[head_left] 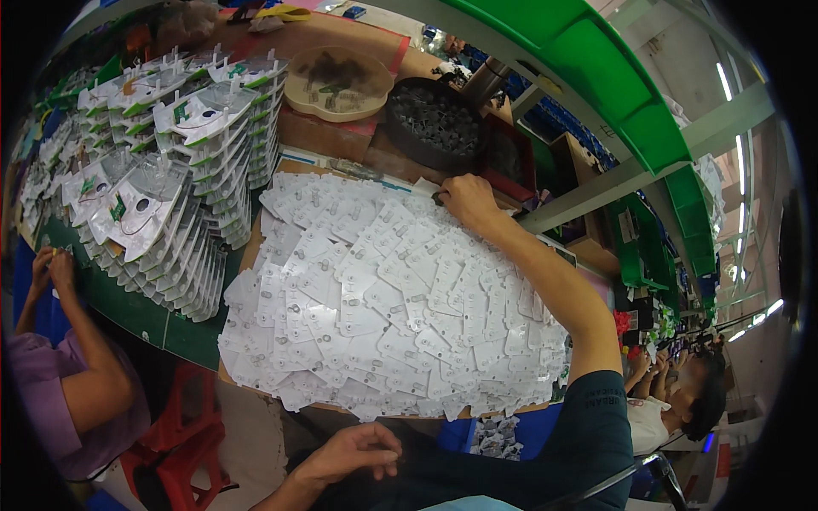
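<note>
A broad heap of flat white plastic pieces (383,298) with clear round details covers the table in front of me. My right hand (469,202) reaches over to its far edge, beside the round black tray (400,136). Its fingers are drawn together at a small dark spot, too small to name. Low in front of my body, just off the table's near edge, hangs my left hand (354,453). Its fingers curl in toward the thumb, and whatever may be between the tips does not show.
Tall stacks of white-and-green assemblies (179,187) stand on the left. A cream tray (336,85) with dark bits lies behind the heap. A green shelf (588,60) on pale posts overhangs the right. Red stools (183,426) and a person (77,392) are at the left.
</note>
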### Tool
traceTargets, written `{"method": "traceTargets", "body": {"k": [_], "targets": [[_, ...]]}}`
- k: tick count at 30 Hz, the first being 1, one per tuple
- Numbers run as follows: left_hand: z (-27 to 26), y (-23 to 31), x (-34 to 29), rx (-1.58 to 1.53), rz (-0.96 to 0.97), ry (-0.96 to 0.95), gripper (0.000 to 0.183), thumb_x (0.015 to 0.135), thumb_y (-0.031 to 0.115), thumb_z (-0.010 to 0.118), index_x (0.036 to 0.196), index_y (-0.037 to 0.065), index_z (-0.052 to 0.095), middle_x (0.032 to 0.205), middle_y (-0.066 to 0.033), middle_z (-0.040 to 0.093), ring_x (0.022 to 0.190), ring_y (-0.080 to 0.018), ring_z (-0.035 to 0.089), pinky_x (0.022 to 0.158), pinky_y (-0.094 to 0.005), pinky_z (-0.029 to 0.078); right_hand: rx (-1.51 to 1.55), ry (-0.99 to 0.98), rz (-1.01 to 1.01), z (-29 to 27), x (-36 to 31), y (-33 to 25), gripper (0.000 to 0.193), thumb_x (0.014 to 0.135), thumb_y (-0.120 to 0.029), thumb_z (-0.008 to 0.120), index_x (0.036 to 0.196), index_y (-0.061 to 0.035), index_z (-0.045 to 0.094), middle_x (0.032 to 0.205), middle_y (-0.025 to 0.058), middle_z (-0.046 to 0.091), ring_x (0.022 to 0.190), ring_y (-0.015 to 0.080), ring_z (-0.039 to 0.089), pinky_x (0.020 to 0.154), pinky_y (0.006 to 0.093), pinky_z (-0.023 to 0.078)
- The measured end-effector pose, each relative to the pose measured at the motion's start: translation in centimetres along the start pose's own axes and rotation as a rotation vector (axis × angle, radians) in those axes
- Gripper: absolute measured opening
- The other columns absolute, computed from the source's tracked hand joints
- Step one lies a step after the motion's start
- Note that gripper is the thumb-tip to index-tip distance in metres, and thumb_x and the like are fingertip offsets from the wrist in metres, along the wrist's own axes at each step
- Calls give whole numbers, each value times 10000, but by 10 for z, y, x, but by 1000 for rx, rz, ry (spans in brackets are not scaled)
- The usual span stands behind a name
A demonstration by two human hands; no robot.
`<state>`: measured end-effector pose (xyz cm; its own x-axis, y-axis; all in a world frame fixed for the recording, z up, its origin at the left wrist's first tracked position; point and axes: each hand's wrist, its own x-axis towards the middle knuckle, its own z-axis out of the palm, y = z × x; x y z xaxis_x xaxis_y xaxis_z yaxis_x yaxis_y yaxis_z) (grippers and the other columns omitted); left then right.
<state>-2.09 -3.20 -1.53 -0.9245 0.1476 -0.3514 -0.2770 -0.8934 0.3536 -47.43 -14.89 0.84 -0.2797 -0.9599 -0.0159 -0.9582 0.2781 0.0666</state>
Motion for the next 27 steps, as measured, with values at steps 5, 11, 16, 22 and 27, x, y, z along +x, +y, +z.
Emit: {"method": "traceTargets", "body": {"k": [5, 11, 16, 22, 27], "targets": [[3, -7, -1, 15, 21, 22, 165, 917, 38, 634, 1071, -9, 598, 1016, -109, 629, 817, -171, 668, 646, -238, 538, -35, 21, 3, -3, -3, -1, 158, 793, -169, 680, 856, -40, 746, 783, 206, 687, 758, 363, 670, 741, 459, 528], [16, -11, -4, 43, 12, 108, 173, 954, 95, 596, 1097, -2, 606, 953, -80, 640, 806, -143, 642, 683, -242, 522, 160, 172, 55, -42, -24, -4, 195, 814, -200, 686, 871, -22, 741, 751, 192, 690, 704, 331, 675, 694, 426, 531], [20, -26, -5, -24, -14, 65, 175, 962, 111, 590, 1093, -5, 600, 933, -78, 631, 809, -143, 629, 675, -243, 513, 486, 178, 46, -92, -90, -35, 187, 832, -170, 694, 906, 0, 720, 757, 139, 695, 669, 271, 666, 664, 347, 534], [25, -41, 0, -39, -54, -5, 207, 979, 177, 576, 1103, 12, 592, 946, -51, 614, 804, -135, 611, 662, -247, 490, 458, 204, -240, -106, -159, -66, 124, 823, -83, 695, 926, -14, 691, 908, 102, 667, 786, 256, 658, 668, 334, 526], [29, -46, -4, -73, -54, -19, 209, 996, 194, 548, 1081, 8, 589, 909, -48, 591, 785, -144, 601, 628, -249, 474, 357, 256, -304, -96, -158, -72, 114, 816, -92, 698, 908, -24, 697, 885, 95, 650, 817, 264, 635, 696, 354, 517]]}}
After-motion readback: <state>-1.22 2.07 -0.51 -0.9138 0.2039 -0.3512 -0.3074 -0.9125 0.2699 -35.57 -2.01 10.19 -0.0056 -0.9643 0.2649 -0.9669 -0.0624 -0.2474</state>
